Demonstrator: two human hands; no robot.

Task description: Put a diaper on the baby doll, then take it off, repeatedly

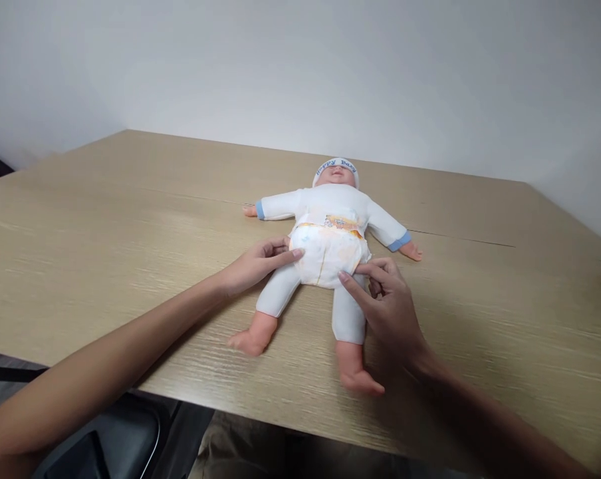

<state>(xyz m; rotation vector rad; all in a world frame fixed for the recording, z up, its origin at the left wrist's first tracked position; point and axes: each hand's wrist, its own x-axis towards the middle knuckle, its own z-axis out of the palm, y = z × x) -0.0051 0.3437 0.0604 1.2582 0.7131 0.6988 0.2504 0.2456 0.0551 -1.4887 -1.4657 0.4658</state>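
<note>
A baby doll (330,206) in a white suit with blue cuffs and a white cap lies on its back on the wooden table (106,219), head away from me. It wears a white diaper (328,256) with a printed waistband. My left hand (255,264) rests against the diaper's left side, fingers stretched out and touching it. My right hand (387,303) sits by the doll's right thigh, thumb and forefinger pinching the diaper's lower edge.
The table runs up to a plain white wall (330,66) at the back. Its front edge is close to me, with a dark chair seat (111,439) below it at the left.
</note>
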